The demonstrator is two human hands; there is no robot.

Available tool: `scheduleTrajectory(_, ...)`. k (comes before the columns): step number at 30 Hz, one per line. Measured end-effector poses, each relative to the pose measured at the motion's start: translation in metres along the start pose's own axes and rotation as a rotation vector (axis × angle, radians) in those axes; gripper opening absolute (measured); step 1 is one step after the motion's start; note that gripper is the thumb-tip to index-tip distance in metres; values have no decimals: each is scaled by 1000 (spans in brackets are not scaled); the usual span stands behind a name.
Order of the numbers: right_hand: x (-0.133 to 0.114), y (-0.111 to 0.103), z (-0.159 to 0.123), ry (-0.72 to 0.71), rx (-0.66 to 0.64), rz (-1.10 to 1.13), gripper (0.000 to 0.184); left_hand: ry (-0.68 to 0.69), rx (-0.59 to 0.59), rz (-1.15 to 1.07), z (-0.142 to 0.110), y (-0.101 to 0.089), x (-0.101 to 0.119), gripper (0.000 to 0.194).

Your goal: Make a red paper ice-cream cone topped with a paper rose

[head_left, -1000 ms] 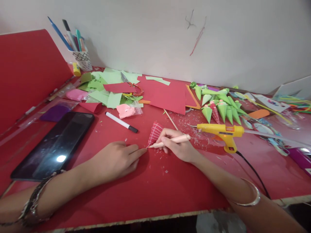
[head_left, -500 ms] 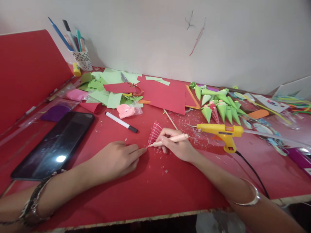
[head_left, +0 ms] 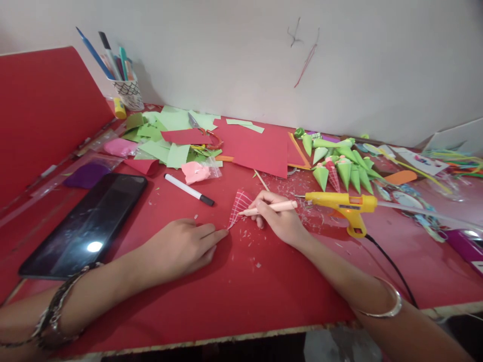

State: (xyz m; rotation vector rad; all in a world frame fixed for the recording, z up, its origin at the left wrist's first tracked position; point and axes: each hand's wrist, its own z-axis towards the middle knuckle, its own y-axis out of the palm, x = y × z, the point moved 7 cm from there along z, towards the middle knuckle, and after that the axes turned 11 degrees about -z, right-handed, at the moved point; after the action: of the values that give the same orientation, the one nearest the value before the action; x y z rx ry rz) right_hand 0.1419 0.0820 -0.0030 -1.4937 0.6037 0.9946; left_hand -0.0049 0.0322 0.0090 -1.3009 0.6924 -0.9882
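Note:
My left hand (head_left: 181,247) lies on the red table (head_left: 234,296), its fingers pressed together with the fingertips pinning the pointed tip of a small red paper cone with a white grid (head_left: 238,205). My right hand (head_left: 279,216) is closed around a pale wooden-looking tool (head_left: 269,207), held like a pen, its tip resting on the cone's side. A yellow glue gun (head_left: 345,206) stands just right of my right hand, its black cord trailing toward the table's front edge.
A black tablet (head_left: 86,226) lies at left. A white marker (head_left: 188,189), green and red paper scraps (head_left: 169,136), scissors (head_left: 204,131), a pen cup (head_left: 126,90) and a pile of green cones (head_left: 345,163) sit behind. A red board (head_left: 41,115) leans at left.
My right hand has shifted slightly up and right, drawing the tool's tip from the cone's point up along its side. My left hand has stayed put.

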Motion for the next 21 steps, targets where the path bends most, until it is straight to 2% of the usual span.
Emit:
scheduleTrajectory(8, 6, -9, 4, 25, 142, -6, 19, 9, 4, 30, 0, 0, 0, 30)
scheduleTrajectory(16, 8, -16, 5, 80, 217, -22, 18, 22, 36, 31, 0, -4, 2, 30)
scheduleTrajectory(21, 5, -24, 5, 47, 313, -9, 15, 12, 33, 34, 1, -3, 1, 30)
